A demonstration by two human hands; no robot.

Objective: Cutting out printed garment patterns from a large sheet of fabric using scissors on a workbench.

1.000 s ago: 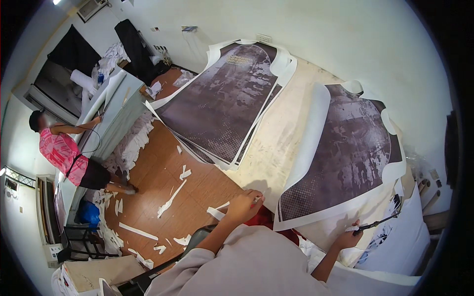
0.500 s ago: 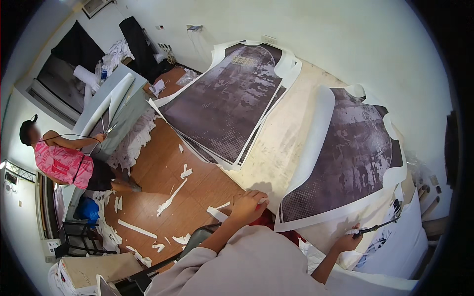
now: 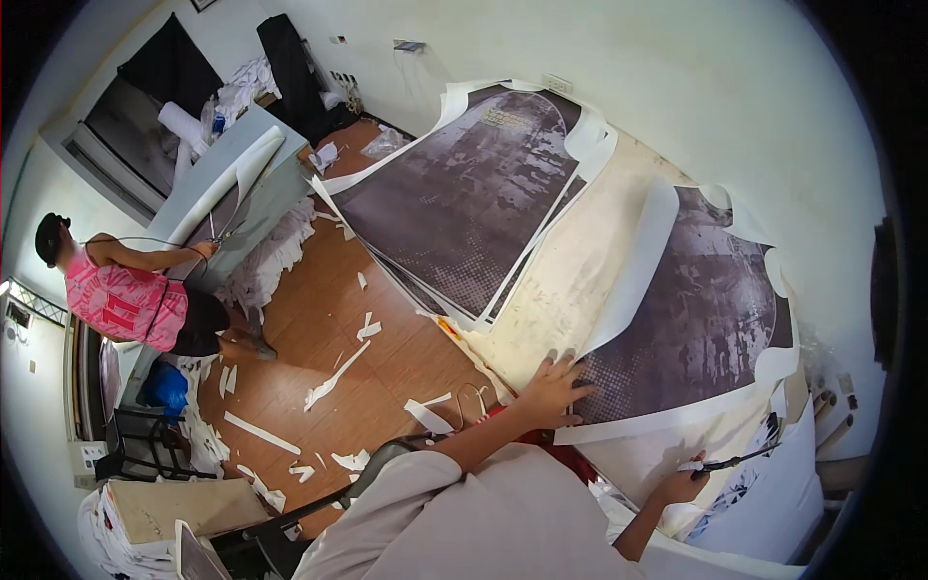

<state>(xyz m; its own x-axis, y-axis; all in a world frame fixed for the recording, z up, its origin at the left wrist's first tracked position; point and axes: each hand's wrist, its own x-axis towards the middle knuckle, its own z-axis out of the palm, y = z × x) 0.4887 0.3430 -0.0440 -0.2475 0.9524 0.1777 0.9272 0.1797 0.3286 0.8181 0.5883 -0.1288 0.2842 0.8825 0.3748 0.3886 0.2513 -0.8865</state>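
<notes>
The left hand (image 3: 553,394), fingers spread wide, lies over the near corner of the dark printed sheet (image 3: 686,309) on the right of the pale table (image 3: 551,300); the right hand (image 3: 682,481) holds black scissors (image 3: 723,464)

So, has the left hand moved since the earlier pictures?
Yes: against the cream table, the left hand has moved rightward from the near edge to the right-hand printed sheet.

The dark printed sheets (image 3: 681,314) look smooth and paper-like, the scissors (image 3: 746,457) have metallic blades, the pale tabletop (image 3: 551,280) is matt and smudged, and the brown floor (image 3: 275,396) looks wood-like.
</notes>
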